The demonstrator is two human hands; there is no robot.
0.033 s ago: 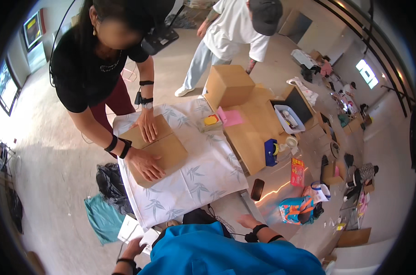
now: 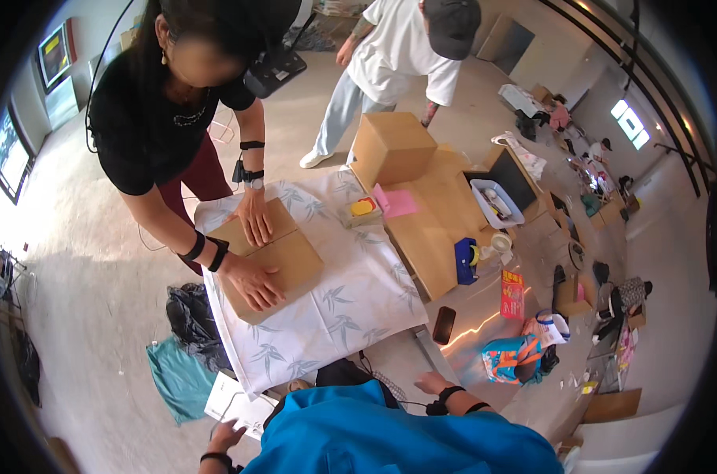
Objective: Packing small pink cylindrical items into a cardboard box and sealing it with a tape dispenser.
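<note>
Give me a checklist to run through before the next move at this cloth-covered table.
1. Right hand holding nothing: ok, none visible in it.
2. Left hand apart from the white flat item: cannot tell, they overlap in this view.
3. Cardboard box lying on the patterned cloth: ok.
4. Co-worker's hands off the cardboard box: not ok, both rest on it.
5. Blue tape dispenser in view: ok, on the wooden tabletop.

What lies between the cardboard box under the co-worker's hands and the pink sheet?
The head view shows patterned cloth, then a small container showing yellow and red, between the box and the sheet.
</note>
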